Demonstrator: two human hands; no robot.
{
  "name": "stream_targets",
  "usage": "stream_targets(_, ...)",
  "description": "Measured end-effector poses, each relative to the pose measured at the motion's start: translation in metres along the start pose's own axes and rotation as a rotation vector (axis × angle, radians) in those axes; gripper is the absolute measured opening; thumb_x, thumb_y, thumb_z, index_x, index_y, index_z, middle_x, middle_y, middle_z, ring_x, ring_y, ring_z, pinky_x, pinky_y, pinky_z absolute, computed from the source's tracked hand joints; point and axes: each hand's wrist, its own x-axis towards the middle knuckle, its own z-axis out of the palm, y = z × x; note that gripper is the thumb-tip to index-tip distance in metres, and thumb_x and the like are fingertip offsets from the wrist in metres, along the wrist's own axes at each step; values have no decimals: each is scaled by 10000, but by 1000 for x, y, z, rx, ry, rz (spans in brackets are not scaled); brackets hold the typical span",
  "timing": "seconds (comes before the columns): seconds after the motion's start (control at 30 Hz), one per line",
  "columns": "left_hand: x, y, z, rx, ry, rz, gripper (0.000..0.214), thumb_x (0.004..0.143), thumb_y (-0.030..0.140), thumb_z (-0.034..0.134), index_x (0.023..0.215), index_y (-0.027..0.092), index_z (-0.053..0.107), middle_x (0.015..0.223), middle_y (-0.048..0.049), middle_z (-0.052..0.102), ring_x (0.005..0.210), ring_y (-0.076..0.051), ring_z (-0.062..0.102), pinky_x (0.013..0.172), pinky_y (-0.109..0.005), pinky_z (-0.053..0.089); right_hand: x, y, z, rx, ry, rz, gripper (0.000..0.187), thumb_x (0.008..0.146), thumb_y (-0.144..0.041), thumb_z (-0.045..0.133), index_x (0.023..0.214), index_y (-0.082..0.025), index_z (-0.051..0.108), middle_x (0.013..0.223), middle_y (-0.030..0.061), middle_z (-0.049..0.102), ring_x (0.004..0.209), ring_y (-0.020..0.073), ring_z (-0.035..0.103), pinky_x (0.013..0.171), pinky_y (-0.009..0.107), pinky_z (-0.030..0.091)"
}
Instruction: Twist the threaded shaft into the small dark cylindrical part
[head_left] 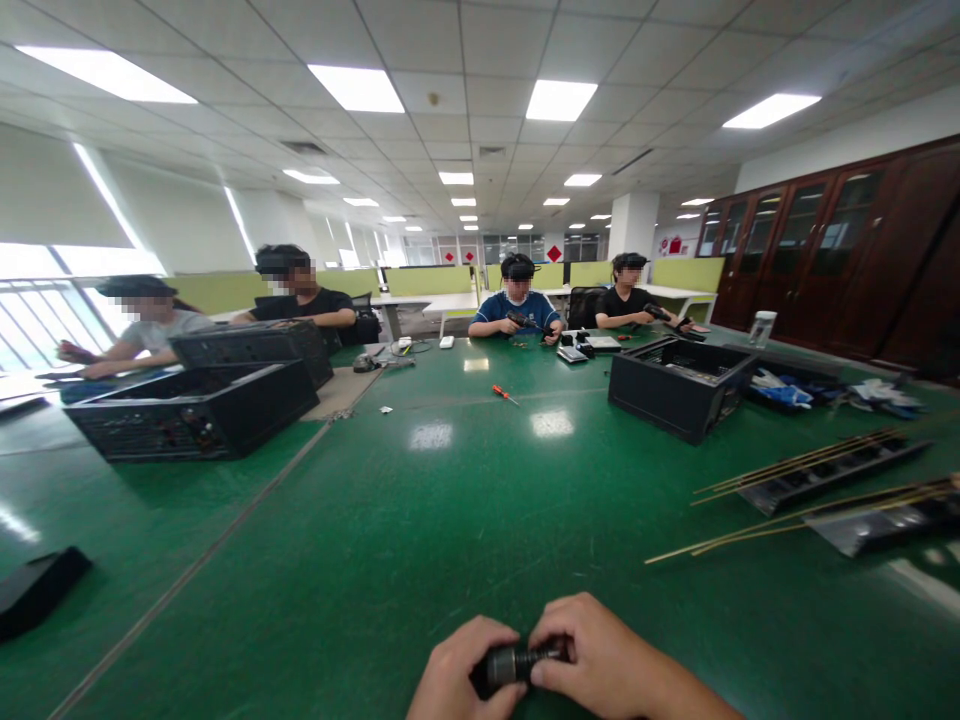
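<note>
At the near edge of the green table [420, 510], both hands are on a dark cylindrical tool part [507, 664] with a thick, banded barrel and a narrower ridged neck; its exact kind is unclear. My left hand [459, 665] wraps round the thick end on the left, thumb below and fingers above. Closed on the narrow right end is my right hand [592, 645], its fingers hiding the tip. The part lies roughly level, pointing left to right, and the hands nearly meet over it.
Black computer cases [202, 410] stand at the left, another case [679, 385] at the right. An orange screwdriver [504, 393] lies mid-table. Thin sticks [795, 465] rest across dark trays on the right. A black block [41, 590] sits at left. Several people work across the table.
</note>
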Motion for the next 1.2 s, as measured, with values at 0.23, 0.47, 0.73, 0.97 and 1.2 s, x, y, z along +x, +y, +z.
stream_targets(0.23,-2,0,-1,7,17,19,317,682,49,718,929,246,724,879,17,765,816,-162,720,777,-226,533,0,0,0,-7,-4,-1,143,784,-233,747,920,-219,788,781,-5,690,718,138,614,657,218,392)
stream_targets(0.47,-1,0,0,11,3,0,295,680,55,719,909,240,733,870,2,770,814,-176,722,769,-241,541,0,-2,-1,-20,-14,12,147,801,-245,734,938,-219,784,795,-5,689,731,137,616,659,218,395)
stream_targets(0.73,0,5,-4,-3,20,3,311,669,44,713,906,245,734,881,2,776,809,-178,724,790,-248,551,0,-4,-3,-16,-19,17,150,790,-232,735,932,-214,781,780,-8,677,718,138,610,655,216,401)
stream_targets(0.97,0,5,-4,9,17,-11,323,666,35,716,912,244,731,889,2,774,824,-180,723,787,-246,546,-2,-5,-6,-43,-34,31,147,794,-235,728,930,-208,775,777,-5,668,705,137,601,646,218,394)
stream_targets(1.2,-1,1,-4,14,25,-5,330,663,39,715,925,240,728,882,2,770,818,-178,719,793,-251,550,-1,-1,-7,-42,-32,40,172,777,-228,737,942,-201,780,769,-2,671,669,132,585,636,220,395)
